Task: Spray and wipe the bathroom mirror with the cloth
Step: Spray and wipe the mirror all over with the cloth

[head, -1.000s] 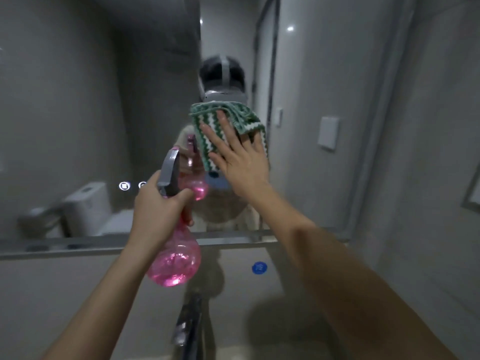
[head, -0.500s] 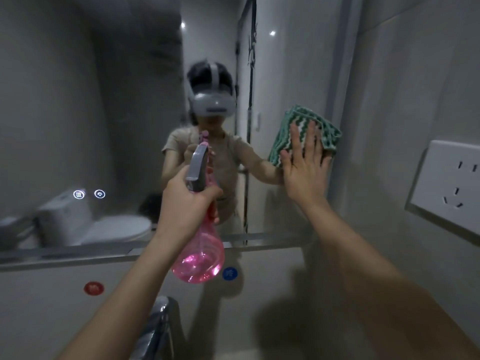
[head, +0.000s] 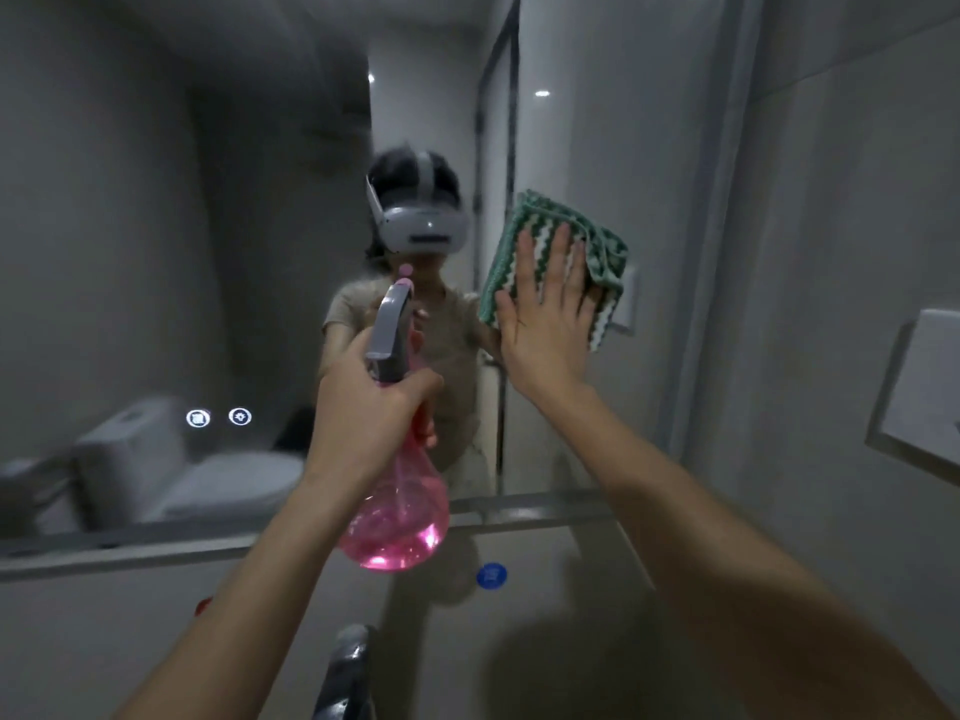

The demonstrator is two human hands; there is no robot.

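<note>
The mirror (head: 218,252) is smooth, glossy glass with a dull metal strip along its lower edge. The cloth (head: 524,236) is nubbly knitted fabric, green and white, matt. The spray bottle (head: 400,527) has a clear pink plastic body that shines, topped by a matt grey plastic trigger head. The wall socket (head: 930,387) looks smooth white plastic. The tap (head: 348,672) is glossy metal.
</note>
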